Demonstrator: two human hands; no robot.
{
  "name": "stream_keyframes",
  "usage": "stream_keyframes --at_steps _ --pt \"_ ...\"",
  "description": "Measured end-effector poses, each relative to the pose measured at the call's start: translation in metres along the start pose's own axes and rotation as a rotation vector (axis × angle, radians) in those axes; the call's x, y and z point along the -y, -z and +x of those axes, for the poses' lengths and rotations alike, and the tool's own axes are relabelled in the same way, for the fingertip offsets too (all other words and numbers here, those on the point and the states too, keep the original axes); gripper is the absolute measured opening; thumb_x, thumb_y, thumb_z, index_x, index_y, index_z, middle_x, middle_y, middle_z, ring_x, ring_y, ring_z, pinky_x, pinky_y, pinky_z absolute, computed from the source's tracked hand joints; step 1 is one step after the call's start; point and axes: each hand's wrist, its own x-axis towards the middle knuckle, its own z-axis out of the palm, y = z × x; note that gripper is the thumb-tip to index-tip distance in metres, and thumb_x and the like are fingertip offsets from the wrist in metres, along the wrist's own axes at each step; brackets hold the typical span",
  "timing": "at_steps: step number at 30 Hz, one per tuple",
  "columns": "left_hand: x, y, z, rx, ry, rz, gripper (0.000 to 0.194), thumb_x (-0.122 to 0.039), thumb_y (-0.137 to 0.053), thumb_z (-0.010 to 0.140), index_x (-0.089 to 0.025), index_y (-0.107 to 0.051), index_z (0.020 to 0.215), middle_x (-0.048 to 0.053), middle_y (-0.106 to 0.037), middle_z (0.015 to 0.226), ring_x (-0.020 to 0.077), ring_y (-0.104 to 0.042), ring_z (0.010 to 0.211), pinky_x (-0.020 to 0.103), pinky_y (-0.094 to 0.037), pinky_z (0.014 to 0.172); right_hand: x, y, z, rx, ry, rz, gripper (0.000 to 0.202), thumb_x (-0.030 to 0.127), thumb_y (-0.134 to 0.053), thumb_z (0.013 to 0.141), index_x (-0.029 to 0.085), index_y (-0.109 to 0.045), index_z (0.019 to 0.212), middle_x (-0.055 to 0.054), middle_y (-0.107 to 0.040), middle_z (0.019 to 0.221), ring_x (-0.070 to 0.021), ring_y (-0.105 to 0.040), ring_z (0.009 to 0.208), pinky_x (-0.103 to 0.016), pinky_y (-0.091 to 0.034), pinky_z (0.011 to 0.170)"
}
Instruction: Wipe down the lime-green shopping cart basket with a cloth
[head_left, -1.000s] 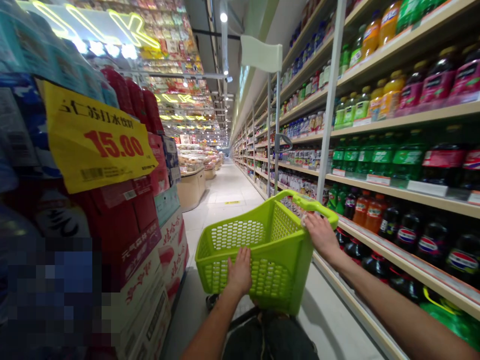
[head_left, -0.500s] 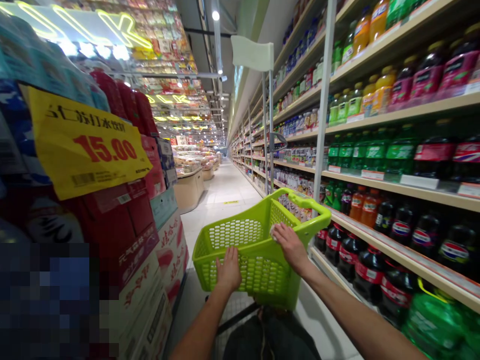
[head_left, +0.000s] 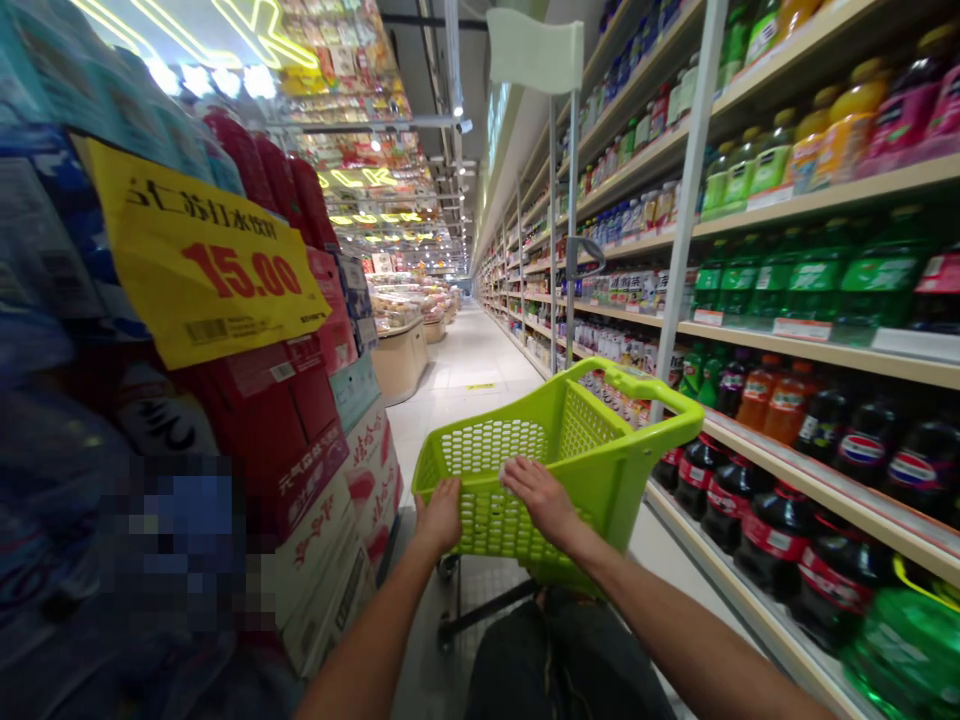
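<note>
A bright green plastic shopping cart [head_left: 495,515] with perforated sides stands sideways before me, its handle toward the right. My left hand [head_left: 441,515] has its fingers curled over the top rim near the cart's left corner. Around the middle of the same rim is my right hand [head_left: 546,508], its fingers together and pointing left. A small white wad [head_left: 505,470], perhaps tissue, shows under those fingertips; most of it is hidden. The visible part of the basket holds nothing.
Shelves of bottled drinks [head_left: 810,275] line the right side. Close on the left is a stack of drink cartons [head_left: 375,455] with a yellow price sign [head_left: 225,265]. A pole with a pale flag-shaped board [head_left: 536,50] stands behind the cart. A tiled aisle [head_left: 472,350] runs ahead.
My right hand has slid left along the rim, away from the handle end. My left hand has shifted toward the corner and curled over the rim. The cart sits further right in view.
</note>
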Motion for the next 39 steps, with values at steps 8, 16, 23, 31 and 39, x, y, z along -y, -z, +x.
stream_keyframes --at_steps 8,16,23,31,39 --pt "0.043 -0.006 -0.004 -0.064 0.062 -0.181 0.063 0.0 -0.034 0.068 -0.015 -0.036 0.129 0.011 -0.036 0.138 0.0226 -0.028 0.129 0.051 -0.017 0.106 0.064 -0.047 0.003 0.148 0.177 0.145 0.026 0.019 -0.044 0.087 0.023 -0.06 0.108 -0.003 -0.059 0.116 -0.0173 -0.043 0.119 -0.037 -0.04 0.096" --pt "0.069 -0.004 -0.01 -0.03 0.03 -0.317 0.076 0.006 -0.032 0.062 -0.008 -0.019 0.136 0.008 -0.037 0.138 0.0083 -0.035 0.124 0.02 -0.025 0.105 0.101 -0.084 0.031 0.272 0.14 0.193 0.019 0.019 -0.05 0.084 0.018 -0.064 0.096 -0.004 -0.064 0.107 -0.0169 -0.048 0.113 -0.032 -0.041 0.094" --pt "0.065 -0.005 -0.006 -0.067 0.081 -0.297 0.069 -0.003 -0.036 0.069 -0.015 -0.023 0.136 0.006 -0.044 0.134 0.0152 -0.04 0.122 0.032 -0.029 0.104 0.076 -0.065 0.008 0.113 0.124 0.186 0.033 0.011 -0.038 0.087 0.022 -0.057 0.112 -0.005 -0.058 0.119 -0.0162 -0.041 0.121 -0.039 -0.035 0.099" --pt "0.007 0.011 -0.001 -0.016 -0.037 -0.028 0.069 -0.001 -0.04 0.064 -0.015 -0.03 0.132 0.01 -0.034 0.14 0.0207 -0.023 0.131 0.049 -0.014 0.107 0.03 -0.049 -0.044 0.162 0.068 0.076 0.03 0.012 -0.041 0.085 0.022 -0.063 0.102 -0.004 -0.063 0.11 -0.0177 -0.049 0.114 -0.039 -0.043 0.092" --pt "-0.031 0.005 0.007 0.027 -0.078 0.084 0.071 -0.001 -0.037 0.066 -0.017 -0.025 0.134 0.009 -0.023 0.145 0.0201 -0.018 0.133 0.05 -0.014 0.107 -0.003 -0.018 -0.023 0.05 -0.043 0.012 0.037 0.007 -0.04 0.084 0.021 -0.055 0.115 -0.006 -0.055 0.122 -0.0192 -0.038 0.123 -0.044 -0.035 0.099"
